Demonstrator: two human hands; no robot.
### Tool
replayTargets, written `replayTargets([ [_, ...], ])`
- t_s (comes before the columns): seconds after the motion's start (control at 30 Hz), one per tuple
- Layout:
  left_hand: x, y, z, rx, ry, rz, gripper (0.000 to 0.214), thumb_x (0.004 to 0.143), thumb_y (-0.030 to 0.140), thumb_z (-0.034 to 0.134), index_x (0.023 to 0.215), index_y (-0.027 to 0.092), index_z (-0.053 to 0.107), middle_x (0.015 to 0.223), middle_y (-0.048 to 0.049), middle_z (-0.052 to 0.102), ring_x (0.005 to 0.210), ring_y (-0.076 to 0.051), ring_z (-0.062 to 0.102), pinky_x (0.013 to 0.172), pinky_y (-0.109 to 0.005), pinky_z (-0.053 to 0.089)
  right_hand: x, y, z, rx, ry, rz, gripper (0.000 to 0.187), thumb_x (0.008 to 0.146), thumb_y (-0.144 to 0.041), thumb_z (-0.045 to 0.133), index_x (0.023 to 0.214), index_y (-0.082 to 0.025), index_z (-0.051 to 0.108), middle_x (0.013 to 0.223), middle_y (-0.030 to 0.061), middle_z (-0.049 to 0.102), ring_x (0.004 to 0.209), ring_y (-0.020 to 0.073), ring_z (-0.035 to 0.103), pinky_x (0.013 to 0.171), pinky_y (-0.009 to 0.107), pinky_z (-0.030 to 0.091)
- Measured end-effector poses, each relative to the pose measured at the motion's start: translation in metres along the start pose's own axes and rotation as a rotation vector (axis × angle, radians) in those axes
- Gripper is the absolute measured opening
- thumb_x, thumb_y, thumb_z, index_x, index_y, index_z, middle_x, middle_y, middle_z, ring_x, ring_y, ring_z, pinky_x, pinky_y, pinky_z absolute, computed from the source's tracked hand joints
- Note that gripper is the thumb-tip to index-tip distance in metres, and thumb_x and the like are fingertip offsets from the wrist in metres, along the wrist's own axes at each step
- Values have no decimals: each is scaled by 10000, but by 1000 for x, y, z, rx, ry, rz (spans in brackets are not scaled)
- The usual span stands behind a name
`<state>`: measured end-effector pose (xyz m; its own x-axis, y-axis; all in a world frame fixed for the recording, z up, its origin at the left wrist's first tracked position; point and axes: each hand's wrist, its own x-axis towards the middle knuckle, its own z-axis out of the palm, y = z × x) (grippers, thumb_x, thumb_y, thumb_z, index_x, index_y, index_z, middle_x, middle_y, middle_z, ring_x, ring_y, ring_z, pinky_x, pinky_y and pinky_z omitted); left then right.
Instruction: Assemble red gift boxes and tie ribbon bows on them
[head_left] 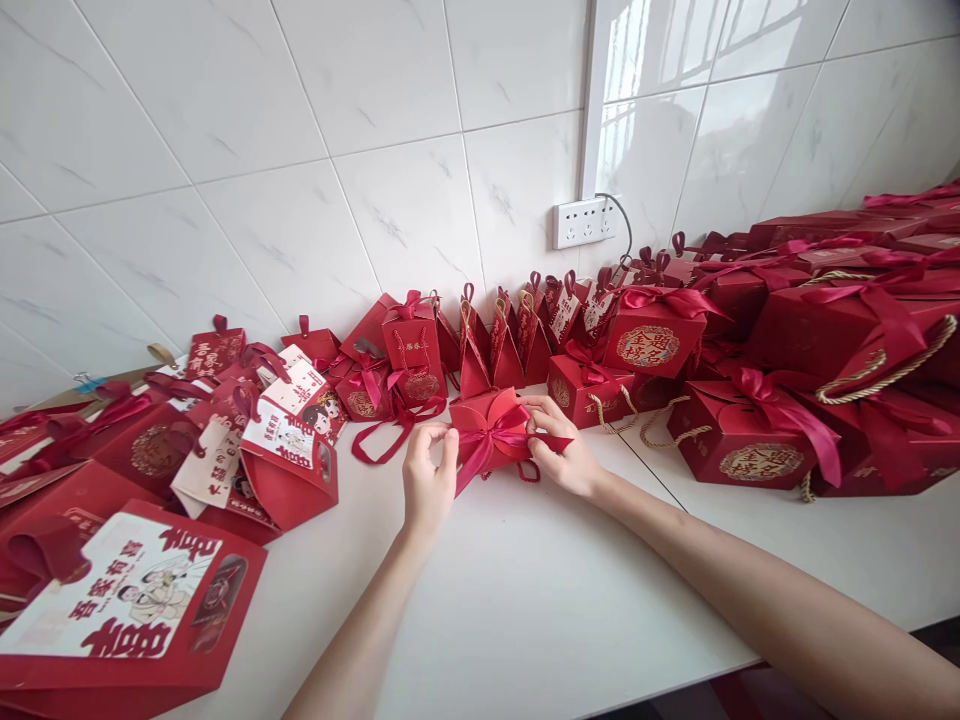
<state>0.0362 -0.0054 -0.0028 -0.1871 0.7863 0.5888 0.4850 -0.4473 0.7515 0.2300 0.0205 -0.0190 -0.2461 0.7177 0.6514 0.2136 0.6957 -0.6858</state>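
Note:
A small red gift box (pixel 480 412) with petal-like top flaps sits on the white table in front of me. A dark red ribbon (pixel 495 437) is tied in a bow across its top. At the box's left side, my left hand (pixel 431 470) is closed, thumb and fingers pinching one end of the ribbon. My right hand (pixel 559 450) pinches the ribbon on the other side, fingers curled at the box's right edge. A red cord handle (pixel 529 471) pokes out below the box's near side.
Red gift boxes (pixel 292 450) with white printed cards crowd the left. Larger boxes with gold rope handles (pixel 750 440) are piled on the right. Triangular boxes (pixel 506 345) line the tiled wall under a power socket (pixel 585 222). The white tabletop (pixel 510 600) ends at a near edge.

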Motion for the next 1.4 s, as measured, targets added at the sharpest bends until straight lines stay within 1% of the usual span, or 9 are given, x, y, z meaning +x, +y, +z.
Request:
replayTargets([
  [0.37, -1, 2, 3, 37, -63, 16, 253, 785, 383, 581, 637, 209, 472, 857, -44, 556, 918, -198, 570, 808, -326, 481, 0, -1, 0, 16, 34, 42, 133, 831, -230, 477, 702, -211, 449, 1156, 104, 527, 1100, 246, 533, 951, 448, 438],
  [0.5, -1, 0, 4, 4, -58, -22, 210, 770, 358, 619, 870, 201, 521, 964, -67, 602, 963, -202, 590, 870, -355, 471, 0, -2, -1, 29, 12, 52, 102, 801, -177, 449, 706, -213, 441, 1207, 104, 517, 1164, 249, 508, 964, 452, 426],
  [0.63, -1, 2, 1, -12, -135, -120, 480, 769, 409, 624, 1173, 203, 467, 1218, -123, 568, 1102, -237, 574, 930, -393, 463, -1, -3, -1, 13, -34, -6, 107, 759, -147, 457, 673, -208, 436, 1271, 114, 497, 1207, 270, 486, 960, 455, 431],
  [0.73, -1, 2, 0, 70, -180, -157, 655, 727, 446, 669, 1289, 230, 408, 1372, -129, 469, 1264, -278, 460, 1020, -434, 402, -1, -6, -1, -21, -86, -63, 99, 738, -130, 486, 678, -206, 465, 1301, 114, 486, 1194, 277, 500, 947, 462, 446],
  [0.9, 0, -5, 1, 66, -235, -218, 796, 720, 439, 685, 1383, 245, 287, 1335, -137, 512, 1227, -281, 505, 981, -443, 439, -2, -10, 1, -24, -115, 2, 110, 752, -129, 482, 668, -199, 494, 1300, 124, 484, 1194, 278, 509, 808, 420, 530],
  [1.03, 3, -6, 0, 52, -156, -266, 710, 724, 431, 690, 1326, 249, 359, 1254, -133, 574, 1142, -287, 567, 939, -452, 460, -2, -12, 2, -46, -186, 6, 105, 753, -119, 480, 692, -197, 516, 1317, 129, 481, 1131, 284, 556, 641, 349, 550],
  [1.17, 4, -1, 0, -83, -91, -358, 690, 729, 408, 699, 1312, 257, 361, 1202, -113, 602, 1064, -243, 611, 877, -395, 513, -3, -15, 2, -66, -237, -82, 122, 759, -93, 487, 696, -195, 507, 1306, 127, 475, 1163, 264, 536, 729, 352, 553],
  [1.27, 6, 4, 1, -227, -48, -512, 726, 731, 421, 699, 1337, 291, 321, 1269, -108, 553, 1003, -228, 630, 709, -331, 574, -4, -17, 2, -82, -240, -141, 122, 764, -99, 492, 689, -195, 487, 1266, 136, 497, 1107, 261, 566, 781, 383, 549],
  [1.4, 10, 5, 1, -356, 69, -589, 700, 713, 426, 719, 1303, 290, 368, 1297, -108, 522, 902, -209, 647, 562, -269, 567, -6, -21, 1, -80, -221, -266, 130, 765, -78, 477, 751, -205, 500, 1180, 134, 529, 1008, 224, 599, 818, 387, 540],
])
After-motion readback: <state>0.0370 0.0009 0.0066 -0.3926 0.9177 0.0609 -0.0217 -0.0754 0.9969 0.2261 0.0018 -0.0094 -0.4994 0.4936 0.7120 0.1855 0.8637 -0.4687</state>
